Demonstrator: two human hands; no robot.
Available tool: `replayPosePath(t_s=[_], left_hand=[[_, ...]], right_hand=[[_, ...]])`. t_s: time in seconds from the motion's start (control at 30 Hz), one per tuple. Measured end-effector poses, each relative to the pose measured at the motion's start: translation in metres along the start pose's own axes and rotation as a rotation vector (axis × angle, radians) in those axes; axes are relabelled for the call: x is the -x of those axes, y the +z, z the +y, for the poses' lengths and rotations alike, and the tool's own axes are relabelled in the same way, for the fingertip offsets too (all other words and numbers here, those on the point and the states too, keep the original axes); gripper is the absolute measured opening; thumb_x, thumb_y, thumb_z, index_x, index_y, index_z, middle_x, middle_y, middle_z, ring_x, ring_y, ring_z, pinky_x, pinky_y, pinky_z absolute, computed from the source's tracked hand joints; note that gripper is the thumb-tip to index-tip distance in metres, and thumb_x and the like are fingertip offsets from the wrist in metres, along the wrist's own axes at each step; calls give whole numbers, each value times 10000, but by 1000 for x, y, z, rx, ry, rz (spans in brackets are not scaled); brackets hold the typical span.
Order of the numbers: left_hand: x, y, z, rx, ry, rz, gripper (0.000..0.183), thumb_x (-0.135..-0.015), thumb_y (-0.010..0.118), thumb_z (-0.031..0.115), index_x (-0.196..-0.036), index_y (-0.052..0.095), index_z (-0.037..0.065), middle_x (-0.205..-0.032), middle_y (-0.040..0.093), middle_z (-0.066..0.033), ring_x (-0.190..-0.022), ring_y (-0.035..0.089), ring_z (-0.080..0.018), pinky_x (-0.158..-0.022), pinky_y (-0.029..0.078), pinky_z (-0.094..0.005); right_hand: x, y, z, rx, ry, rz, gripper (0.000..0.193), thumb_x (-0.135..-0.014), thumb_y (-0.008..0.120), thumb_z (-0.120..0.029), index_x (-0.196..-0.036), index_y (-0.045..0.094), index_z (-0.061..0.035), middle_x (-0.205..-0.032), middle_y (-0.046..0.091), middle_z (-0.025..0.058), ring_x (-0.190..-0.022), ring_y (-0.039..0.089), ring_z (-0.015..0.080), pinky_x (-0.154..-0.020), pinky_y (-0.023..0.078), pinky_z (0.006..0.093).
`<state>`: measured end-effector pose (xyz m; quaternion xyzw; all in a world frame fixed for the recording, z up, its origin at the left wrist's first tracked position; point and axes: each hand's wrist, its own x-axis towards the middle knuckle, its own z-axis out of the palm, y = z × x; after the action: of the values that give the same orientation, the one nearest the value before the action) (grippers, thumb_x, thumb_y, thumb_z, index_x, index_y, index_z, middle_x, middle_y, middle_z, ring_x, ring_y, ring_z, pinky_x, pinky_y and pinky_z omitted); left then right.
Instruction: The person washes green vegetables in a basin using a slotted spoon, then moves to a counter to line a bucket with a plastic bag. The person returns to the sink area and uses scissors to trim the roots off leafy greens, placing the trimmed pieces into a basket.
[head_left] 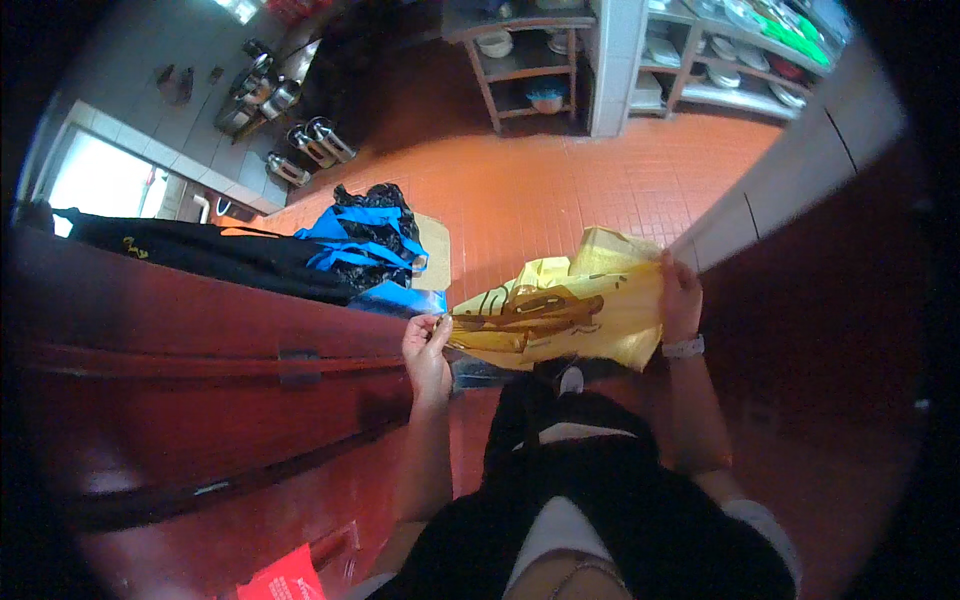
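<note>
A thin yellow bag (625,315) with brown printing is stretched sideways in front of my body. It looks creased, and its left end is gathered. My left hand (428,345) pinches that gathered end between thumb and fingers. At the other end, my right hand (682,298) is closed on the bag's upper right edge. A pale band (684,347) circles my right wrist. Just beyond my left hand lie a shiny black plastic bag and blue straps (370,238), beside a piece of cardboard (434,250).
On my left stands a dark red door (210,340), with a black garment (230,258) along its top. Orange tiled floor (500,190) stretches ahead to shelves with bowls (525,62). Metal flasks (318,142) stand far left. A white-tiled wall edge (770,200) rises on the right.
</note>
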<state>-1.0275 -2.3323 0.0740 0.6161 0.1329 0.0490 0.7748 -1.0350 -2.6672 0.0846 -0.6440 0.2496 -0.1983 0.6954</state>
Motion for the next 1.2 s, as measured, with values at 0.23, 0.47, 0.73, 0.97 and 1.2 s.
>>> replayPosePath(t_s=[0.23, 0.47, 0.73, 0.97, 1.2], left_hand=[[-140, 38, -16, 1025, -897, -486, 771, -800, 434, 618, -1266, 391, 4, -1255, 466, -159, -1122, 468, -313, -952, 370, -447], [-307, 55, 8, 466, -740, -626, 331, -866, 538, 162, -1137, 494, -22, -1051, 591, -149, -905, 602, -220, -770, 513, -342], [-557, 6, 88, 206, -144, -104, 297, -819, 554, 45, -1108, 486, 40, -964, 563, -69, -840, 568, -149, -744, 478, -303], [-655, -38, 99, 834, -39, 112, 533, -920, 359, 448, -1204, 434, 4, -1117, 534, -137, -1023, 519, -233, -882, 420, -387], [-666, -116, 84, -21, -57, 1076, 276, -860, 549, 267, -881, 626, 3, -739, 575, -13, -662, 507, -107, -594, 418, -245]], right_hand=[[-130, 119, 10, 34, 196, -322, 273, -930, 447, -258, -1013, 562, -25, -780, 541, -7, -682, 473, 46, -569, 391, 188], [-253, 241, 15, 267, -143, -295, 261, -921, 475, -220, -975, 575, 15, -731, 527, -44, -618, 441, 28, -529, 378, 175], [-407, 397, -26, -63, 208, -229, 154, -906, 462, -138, -939, 560, -23, -715, 537, -9, -601, 505, 65, -514, 413, 188], [-526, 578, 2, 42, 340, -681, 202, -918, 464, -255, -890, 557, -79, -681, 507, -26, -558, 464, 61, -491, 382, 201], [-603, 786, 15, 165, 631, -1415, 256, -840, 426, -140, -881, 611, 33, -875, 632, 85, -773, 596, 169, -694, 474, 283]])
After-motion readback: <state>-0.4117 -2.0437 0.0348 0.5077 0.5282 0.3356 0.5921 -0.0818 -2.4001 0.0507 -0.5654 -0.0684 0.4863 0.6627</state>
